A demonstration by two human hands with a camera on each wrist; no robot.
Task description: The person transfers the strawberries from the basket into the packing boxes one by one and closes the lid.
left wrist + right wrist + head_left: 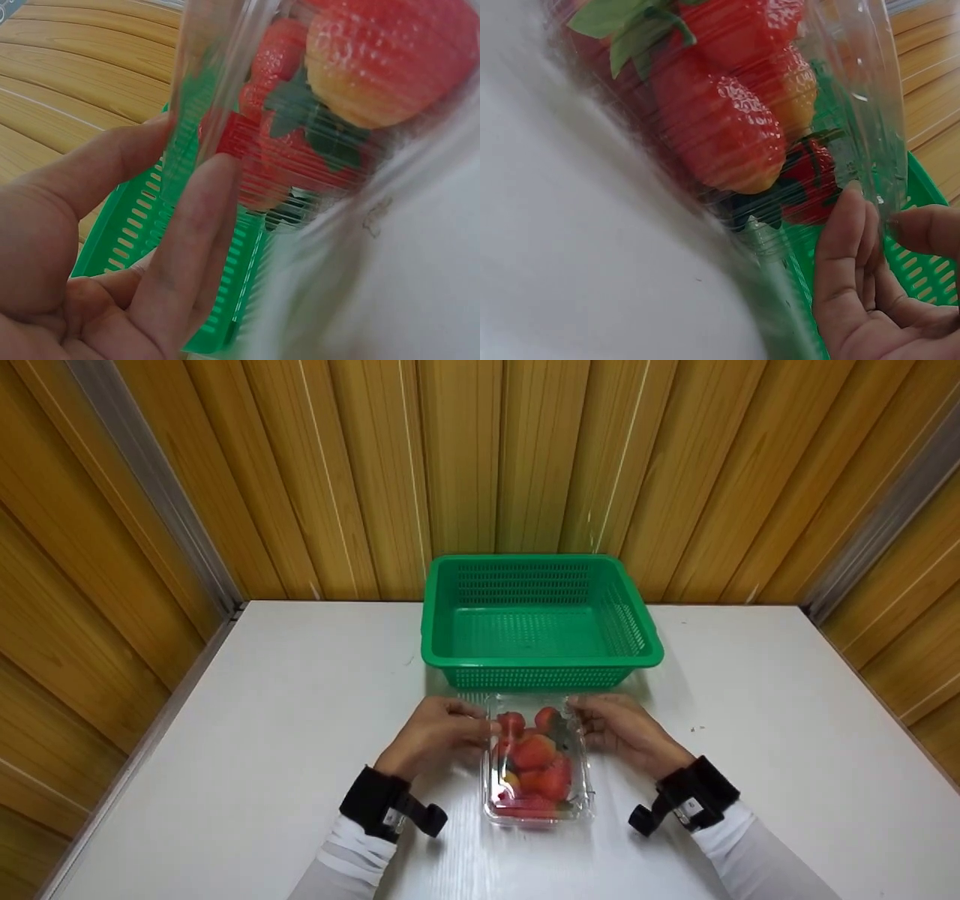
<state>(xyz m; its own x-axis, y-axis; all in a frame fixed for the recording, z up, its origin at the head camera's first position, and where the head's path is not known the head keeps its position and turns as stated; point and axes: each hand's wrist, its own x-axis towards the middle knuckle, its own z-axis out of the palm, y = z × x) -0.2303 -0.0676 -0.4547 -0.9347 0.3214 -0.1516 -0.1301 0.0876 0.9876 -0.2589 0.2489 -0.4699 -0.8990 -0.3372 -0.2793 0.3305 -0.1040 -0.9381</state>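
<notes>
A clear plastic clamshell box (536,817) of strawberries (534,751) is in front of me at the middle of the table, its lid down over the fruit. With thumb and fingers my left hand (441,733) pinches the box's left edge near its far corner. On the opposite side my right hand (626,731) pinches the far right corner, thumb on the rim and fingertips against the wall. Through the plastic the wrist views show red strawberries (397,52), some yellowish at the tip, with green leaves (630,34). Glare and blur hide parts of the box.
Just beyond the box stands a green plastic basket (544,662) with slotted walls and nothing visible inside. Both are on a white table (247,780). Wood-patterned panels (465,457) rise behind and at both sides.
</notes>
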